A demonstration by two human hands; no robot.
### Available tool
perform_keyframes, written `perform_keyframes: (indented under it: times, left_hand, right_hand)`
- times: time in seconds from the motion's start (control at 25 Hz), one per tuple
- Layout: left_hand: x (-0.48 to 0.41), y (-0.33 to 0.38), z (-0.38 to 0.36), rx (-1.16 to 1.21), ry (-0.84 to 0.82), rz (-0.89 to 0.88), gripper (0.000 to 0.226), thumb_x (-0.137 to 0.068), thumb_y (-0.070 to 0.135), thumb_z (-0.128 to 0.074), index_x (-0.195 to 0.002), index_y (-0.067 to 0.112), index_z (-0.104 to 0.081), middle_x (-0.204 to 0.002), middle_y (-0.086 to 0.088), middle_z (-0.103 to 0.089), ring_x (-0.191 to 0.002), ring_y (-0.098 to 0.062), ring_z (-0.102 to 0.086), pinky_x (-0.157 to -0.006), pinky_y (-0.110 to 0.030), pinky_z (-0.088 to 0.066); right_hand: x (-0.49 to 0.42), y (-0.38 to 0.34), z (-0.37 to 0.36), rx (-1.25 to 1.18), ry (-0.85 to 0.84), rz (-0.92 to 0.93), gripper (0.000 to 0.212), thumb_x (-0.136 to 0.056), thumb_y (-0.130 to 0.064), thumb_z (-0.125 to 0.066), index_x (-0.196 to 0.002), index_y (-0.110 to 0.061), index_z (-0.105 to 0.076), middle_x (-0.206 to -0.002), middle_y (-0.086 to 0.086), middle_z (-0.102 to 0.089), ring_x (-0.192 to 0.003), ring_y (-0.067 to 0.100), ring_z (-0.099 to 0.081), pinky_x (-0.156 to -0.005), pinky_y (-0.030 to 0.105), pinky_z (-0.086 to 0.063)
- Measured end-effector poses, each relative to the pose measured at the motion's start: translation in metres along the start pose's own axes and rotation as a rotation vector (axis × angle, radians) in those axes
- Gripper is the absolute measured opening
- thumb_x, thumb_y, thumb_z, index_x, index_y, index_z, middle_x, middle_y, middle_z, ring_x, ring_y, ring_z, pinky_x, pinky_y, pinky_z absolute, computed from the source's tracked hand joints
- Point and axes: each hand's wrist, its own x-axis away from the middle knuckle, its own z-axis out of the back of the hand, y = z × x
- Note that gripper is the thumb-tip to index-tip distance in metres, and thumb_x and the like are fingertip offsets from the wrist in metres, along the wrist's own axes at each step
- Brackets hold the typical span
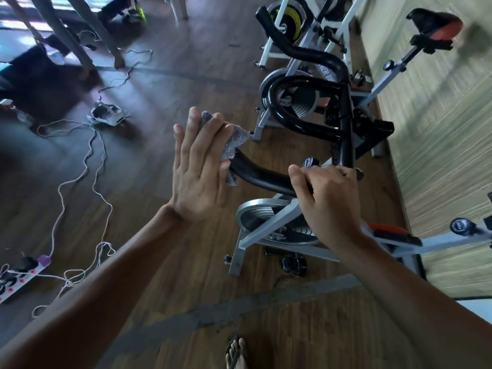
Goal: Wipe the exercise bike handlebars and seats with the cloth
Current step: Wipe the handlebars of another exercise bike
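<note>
the left hand [198, 166] lies flat, fingers straight and close together, pressing the grey cloth [234, 141] against the free end of the black handlebar [261, 177]. a fold of the cloth pokes up between two fingertips, and its edge hangs down below the thumb. the right hand [327, 198] is curled round the same bar further in, near where it meets the upright stem, and seems to be steadying it. the bar's long axis runs between the two hands, from the left palm across to the right fist, with a slight bend on the way. so the bare stretch to be wiped lies to the right of the left hand and to the left of the right hand, and the cloth hand sits at its outer tip. the next stroke likely follows that axis toward the right hand. a seat [439, 25] stands well beyond the right hand, far from the cloth.
</note>
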Motion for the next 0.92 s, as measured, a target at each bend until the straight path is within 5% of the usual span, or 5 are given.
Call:
perform_keyframes:
  times: [0.16,0.32,0.44,0.56,0.92]
  left_hand:
    - [0.028,0.044,-0.02,-0.062,-0.089,-0.051,0.046,-0.102,0.014,-0.037,-0.147,0.004,-0.037,-0.152,-0.014,-0.036,-0.155,-0.019,-0.004,-0.124,-0.047,-0.004]
    - [0.033,0.055,-0.02,-0.077,-0.112,0.045,0.044,-0.102,0.012,-0.039,-0.145,0.0,-0.04,-0.152,-0.017,-0.037,-0.154,-0.021,-0.008,-0.124,-0.049,-0.001]
    - [0.033,0.09,-0.031,0.021,-0.105,0.146,0.041,-0.109,0.02,-0.025,-0.144,0.002,-0.039,-0.151,-0.014,-0.036,-0.154,-0.018,-0.006,-0.125,-0.048,-0.003]
    - [0.036,0.11,-0.041,0.051,-0.152,0.102,0.041,-0.11,0.023,-0.023,-0.145,0.006,-0.037,-0.151,-0.011,-0.037,-0.155,-0.017,-0.008,-0.126,-0.045,-0.002]
    - [0.036,0.156,-0.057,0.044,-0.106,0.335,0.041,-0.109,0.025,-0.023,-0.142,0.006,-0.04,-0.148,-0.011,-0.038,-0.155,-0.017,-0.01,-0.125,-0.048,-0.001]
  right_hand:
    - [-0.001,-0.001,-0.005,-0.056,-0.013,-0.018,0.04,-0.106,-0.033,-0.045,-0.073,-0.02,-0.063,-0.058,-0.021,-0.037,-0.06,0.01,-0.043,-0.084,0.043,-0.043]
    - [0.009,0.027,0.006,-0.237,-0.016,-0.059,0.032,-0.104,-0.032,-0.047,-0.092,-0.016,-0.072,-0.089,-0.012,-0.066,-0.089,0.004,-0.058,-0.109,0.047,-0.036]
    - [0.02,0.036,0.005,-0.323,0.007,-0.057,0.033,-0.104,-0.027,-0.043,-0.092,-0.01,-0.069,-0.095,-0.008,-0.065,-0.102,0.007,-0.057,-0.12,0.048,-0.024]
    - [0.021,0.041,0.003,-0.368,0.02,-0.034,0.027,-0.105,-0.024,-0.046,-0.097,-0.01,-0.067,-0.099,-0.002,-0.066,-0.106,0.013,-0.059,-0.113,0.056,-0.032]
    - [0.013,0.068,0.017,-0.374,-0.058,0.105,0.029,-0.102,-0.029,-0.052,-0.102,-0.007,-0.07,-0.103,0.003,-0.068,-0.113,0.02,-0.059,-0.102,0.041,-0.044]
